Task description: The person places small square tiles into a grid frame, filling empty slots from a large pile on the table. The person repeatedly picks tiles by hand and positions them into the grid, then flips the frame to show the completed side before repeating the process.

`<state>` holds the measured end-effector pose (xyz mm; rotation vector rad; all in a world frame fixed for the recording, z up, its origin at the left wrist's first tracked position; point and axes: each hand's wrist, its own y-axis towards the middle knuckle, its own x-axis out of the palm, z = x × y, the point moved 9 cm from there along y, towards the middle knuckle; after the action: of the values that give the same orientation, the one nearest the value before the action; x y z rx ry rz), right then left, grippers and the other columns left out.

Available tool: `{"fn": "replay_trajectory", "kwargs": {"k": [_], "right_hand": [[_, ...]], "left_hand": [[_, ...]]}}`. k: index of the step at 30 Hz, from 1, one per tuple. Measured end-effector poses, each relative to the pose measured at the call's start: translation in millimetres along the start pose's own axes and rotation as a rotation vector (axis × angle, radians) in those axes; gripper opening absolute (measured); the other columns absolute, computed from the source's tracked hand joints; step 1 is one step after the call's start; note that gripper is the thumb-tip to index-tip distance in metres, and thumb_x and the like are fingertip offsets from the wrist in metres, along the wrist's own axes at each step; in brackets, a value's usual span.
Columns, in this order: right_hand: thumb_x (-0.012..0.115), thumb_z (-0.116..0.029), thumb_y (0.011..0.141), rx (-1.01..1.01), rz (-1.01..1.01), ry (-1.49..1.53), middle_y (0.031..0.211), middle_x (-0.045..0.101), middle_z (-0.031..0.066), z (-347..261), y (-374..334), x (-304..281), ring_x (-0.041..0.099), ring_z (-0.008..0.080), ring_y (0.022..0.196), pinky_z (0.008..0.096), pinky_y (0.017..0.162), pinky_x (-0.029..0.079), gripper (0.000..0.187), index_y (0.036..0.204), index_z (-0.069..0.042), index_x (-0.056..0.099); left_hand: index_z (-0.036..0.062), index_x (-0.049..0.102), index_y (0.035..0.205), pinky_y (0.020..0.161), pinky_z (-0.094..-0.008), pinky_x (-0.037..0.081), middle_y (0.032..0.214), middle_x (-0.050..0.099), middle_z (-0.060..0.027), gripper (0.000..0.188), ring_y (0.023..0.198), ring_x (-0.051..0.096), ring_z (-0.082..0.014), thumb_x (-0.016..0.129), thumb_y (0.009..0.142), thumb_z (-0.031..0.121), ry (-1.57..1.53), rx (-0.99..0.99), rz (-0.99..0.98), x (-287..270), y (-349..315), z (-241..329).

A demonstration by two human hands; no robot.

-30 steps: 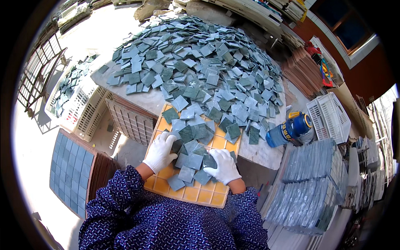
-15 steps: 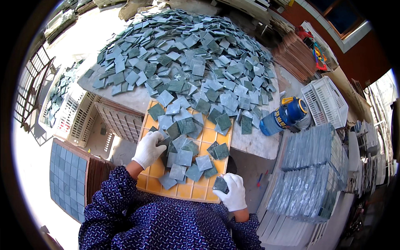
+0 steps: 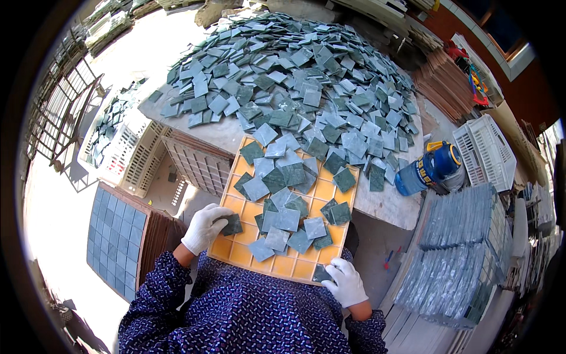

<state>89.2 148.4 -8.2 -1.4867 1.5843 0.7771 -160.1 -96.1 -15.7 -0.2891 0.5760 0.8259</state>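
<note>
A yellow gridded tray (image 3: 234, 251) lies before me, its far end against a heap of square grey-green stone tiles (image 3: 283, 76). Loose tiles (image 3: 287, 219) lie scattered and overlapping across its middle. At the tray's left edge my left hand (image 3: 204, 228), in a white glove, pinches a dark green tile (image 3: 233, 225) between thumb and fingers. My right hand (image 3: 348, 284), gloved too, has its fingers closed on another dark tile (image 3: 320, 273) at the near right corner. That tile lies nearly flat over the grid, partly hidden by the fingers.
The heap covers a stone-topped table (image 3: 383, 206). A blue bottle (image 3: 427, 169) stands at its right edge, near white plastic crates (image 3: 484, 152). Wrapped tile stacks (image 3: 451, 253) are at right; tile-faced sheets (image 3: 115, 236) and a perforated crate (image 3: 138, 156) are at left.
My left hand has drawn a tile away from the loose ones to the tray's left edge. My right hand has lowered its tilted tile onto the near right corner. The whole view has shifted.
</note>
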Motion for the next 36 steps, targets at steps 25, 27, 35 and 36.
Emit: {"fn": "replay_trajectory", "kwargs": {"k": [25,27,35,36], "right_hand": [[0.065,-0.012,0.083,0.041,0.313,0.375,0.083,0.065,0.0052,-18.2,136.7,-5.1,0.063,0.0209,0.071,0.0303,0.067,0.051,0.033,0.115,-0.005,0.061],[0.060,-0.011,0.088,0.386,0.158,0.833,0.078,0.063,0.0031,-0.4,130.4,10.9,0.058,0.0098,0.060,0.0231,0.054,0.046,0.025,0.111,-0.003,0.062],[0.058,-0.009,0.090,0.398,0.143,0.901,0.081,0.063,0.0025,-15.5,129.7,8.1,0.058,0.0072,0.060,0.0219,0.051,0.046,0.021,0.109,-0.002,0.063],[0.058,-0.009,0.090,0.380,0.167,0.890,0.082,0.063,0.0028,-16.3,130.2,6.2,0.058,0.0072,0.061,0.0223,0.053,0.047,0.021,0.109,-0.001,0.063]], "left_hand": [[0.0076,0.053,0.123,0.093,-0.0422,0.044,0.122,0.050,-0.0122,0.063,0.110,0.049,-0.0332,0.077,0.066,0.018,0.477,0.093,0.264,17.4,-41.2,59.6],[0.0069,0.053,0.123,0.092,-0.0429,0.044,0.121,0.050,-0.0127,0.063,0.109,0.049,-0.0336,0.077,0.066,0.019,0.479,-0.021,0.236,16.4,-41.0,32.9],[0.0057,0.053,0.121,0.091,-0.0420,0.046,0.119,0.051,-0.0150,0.051,0.107,0.052,-0.0350,0.072,0.076,0.019,0.354,0.190,0.168,19.6,-14.4,18.8],[0.0060,0.052,0.122,0.092,-0.0418,0.046,0.122,0.051,-0.0146,0.051,0.109,0.052,-0.0347,0.071,0.076,0.018,0.331,0.248,0.207,20.0,-7.7,23.6]]}}
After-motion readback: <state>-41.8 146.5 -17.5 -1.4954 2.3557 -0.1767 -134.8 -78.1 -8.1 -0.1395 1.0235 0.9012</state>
